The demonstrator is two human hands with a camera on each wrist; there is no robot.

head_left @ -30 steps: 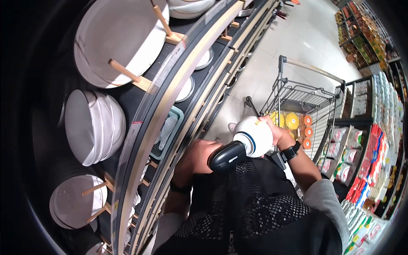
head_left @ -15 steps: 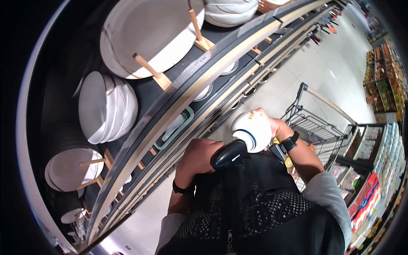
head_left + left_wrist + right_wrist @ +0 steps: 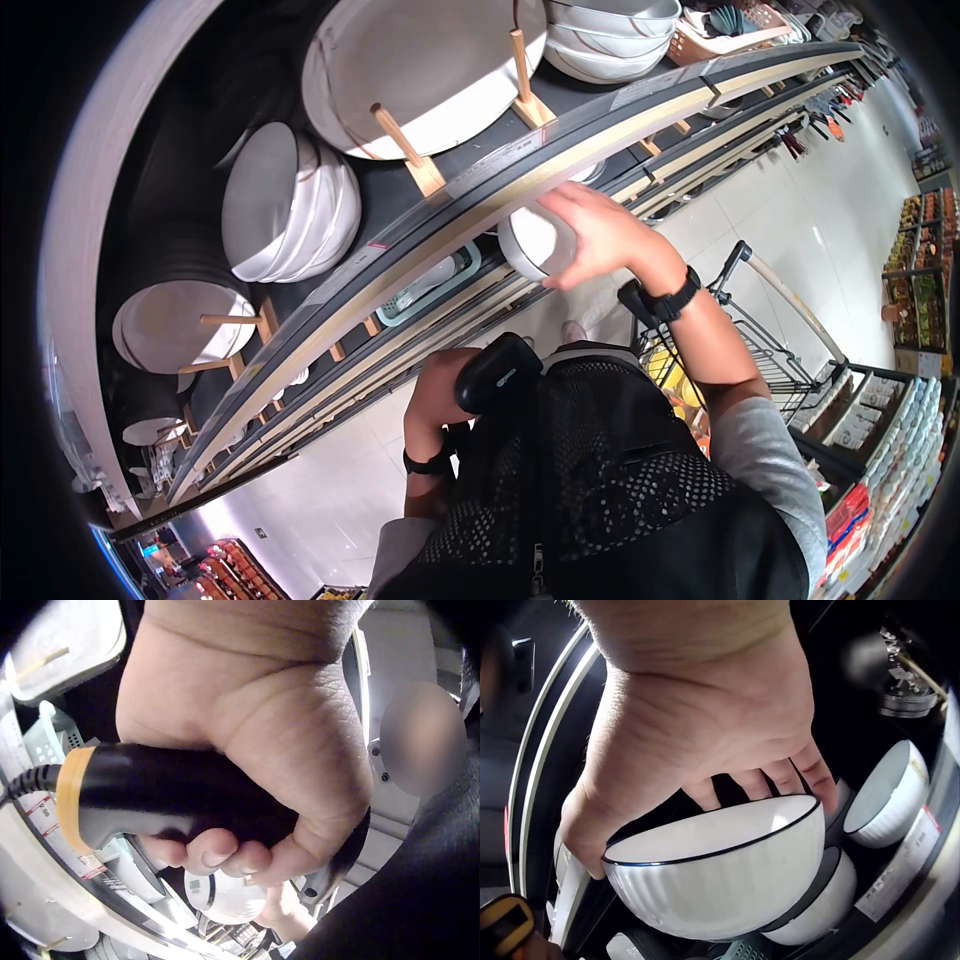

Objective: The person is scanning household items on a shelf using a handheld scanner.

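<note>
Bowl [image 3: 720, 877]: glossy white ceramic, ribbed, dark rim. Scanner [image 3: 187, 799]: smooth black plastic. Plate pegs [image 3: 405, 150]: bare wood.

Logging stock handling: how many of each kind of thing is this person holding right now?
bowl: 1, white, gripped by the right hand
scanner: 1, black, gripped by the left hand
Total: 2

1. We see a shop, in a supermarket's tableware aisle: long shelves [image 3: 560, 150] carry white plates [image 3: 420, 70] propped on wooden pegs [image 3: 405, 150] and stacked bowls [image 3: 290, 205].
2. We find price labels [image 3: 907, 862] along the shelf edges.
3. We notice a shopping cart [image 3: 780, 370] on the tiled floor [image 3: 800, 200], racks of packaged goods [image 3: 890, 440] and a barcode scanner [image 3: 497, 372].
</note>
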